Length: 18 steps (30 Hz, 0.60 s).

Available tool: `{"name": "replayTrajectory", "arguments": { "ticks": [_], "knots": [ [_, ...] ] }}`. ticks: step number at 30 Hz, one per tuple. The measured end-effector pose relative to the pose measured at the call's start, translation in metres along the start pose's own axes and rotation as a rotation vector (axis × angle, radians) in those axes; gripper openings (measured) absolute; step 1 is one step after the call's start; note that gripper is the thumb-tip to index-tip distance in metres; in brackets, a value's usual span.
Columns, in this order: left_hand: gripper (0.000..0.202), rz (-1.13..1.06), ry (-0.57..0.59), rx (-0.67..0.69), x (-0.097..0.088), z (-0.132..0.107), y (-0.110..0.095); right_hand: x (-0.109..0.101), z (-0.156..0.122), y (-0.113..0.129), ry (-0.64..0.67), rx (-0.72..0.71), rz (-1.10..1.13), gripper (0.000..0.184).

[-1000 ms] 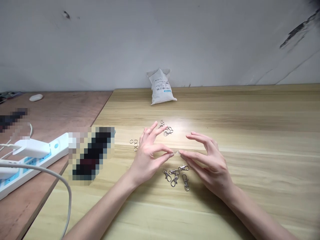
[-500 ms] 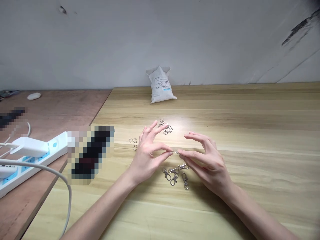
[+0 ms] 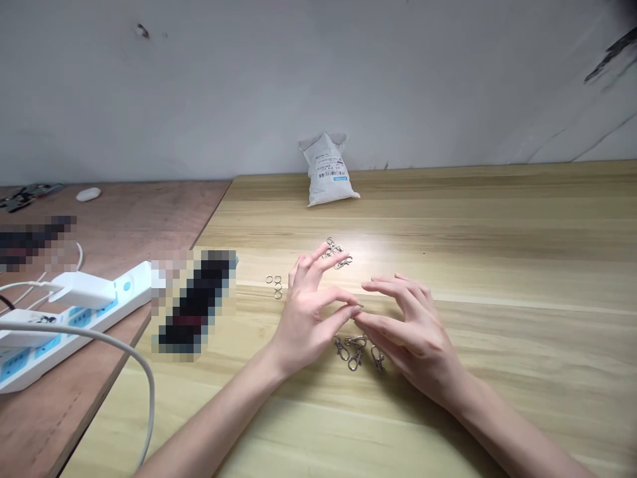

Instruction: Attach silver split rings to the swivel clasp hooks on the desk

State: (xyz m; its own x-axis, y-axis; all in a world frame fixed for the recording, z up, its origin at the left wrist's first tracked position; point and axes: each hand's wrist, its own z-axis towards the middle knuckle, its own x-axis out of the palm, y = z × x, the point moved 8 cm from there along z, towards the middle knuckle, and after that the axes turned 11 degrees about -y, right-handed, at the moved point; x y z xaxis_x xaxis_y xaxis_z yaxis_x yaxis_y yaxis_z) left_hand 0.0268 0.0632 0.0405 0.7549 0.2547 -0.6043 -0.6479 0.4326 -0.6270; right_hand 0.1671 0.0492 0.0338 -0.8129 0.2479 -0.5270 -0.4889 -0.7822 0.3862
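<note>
Over the wooden table, my left hand pinches a small metal ring between thumb and index finger. Only a sliver of the ring shows; its other fingers are spread. My right hand brings its thumb and index finger together against the left fingertips. What those right fingers grip is hidden. Just below the hands lie several silver lobster clasps, partly covered by the right hand. Several loose split rings rest left of my left hand. A cluster of clasps with rings lies beyond the left fingers.
A white labelled plastic package stands near the wall. At left are a pixelated dark object, a white power strip with chargers plugged in, and a grey cable. A small white object sits on the reddish board.
The view has shifted slightly, so everything appears farther right. My fingertips have drawn closer together, and less of the small metal piece shows between them. The right hand now covers more of the near clasps.
</note>
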Motion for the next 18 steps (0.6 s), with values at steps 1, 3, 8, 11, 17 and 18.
{"name": "replayTrajectory", "arguments": {
  "ticks": [1, 3, 8, 11, 17, 18],
  "knots": [
    [0.008, 0.007, -0.004, 0.013, -0.001, 0.0, -0.002, 0.0, 0.0, 0.002, -0.004, -0.004, 0.0, 0.017],
    [0.008, 0.021, -0.021, 0.018, -0.003, 0.001, -0.002, -0.002, 0.002, 0.001, -0.025, 0.004, -0.002, 0.018],
    [0.007, 0.017, -0.019, -0.011, -0.004, 0.001, 0.005, -0.011, 0.004, -0.011, -0.091, 0.045, -0.005, 0.019],
    [0.007, -0.001, -0.015, -0.009, -0.003, 0.0, 0.006, -0.012, 0.005, -0.015, -0.098, 0.07, 0.002, 0.017],
    [0.009, -0.035, -0.007, -0.033, -0.001, -0.001, 0.008, -0.012, 0.006, -0.014, -0.091, 0.109, 0.035, 0.015],
    [0.009, -0.035, -0.005, -0.034, -0.001, -0.001, 0.009, -0.012, 0.006, -0.013, -0.09, 0.111, 0.035, 0.015]
  ]
}}
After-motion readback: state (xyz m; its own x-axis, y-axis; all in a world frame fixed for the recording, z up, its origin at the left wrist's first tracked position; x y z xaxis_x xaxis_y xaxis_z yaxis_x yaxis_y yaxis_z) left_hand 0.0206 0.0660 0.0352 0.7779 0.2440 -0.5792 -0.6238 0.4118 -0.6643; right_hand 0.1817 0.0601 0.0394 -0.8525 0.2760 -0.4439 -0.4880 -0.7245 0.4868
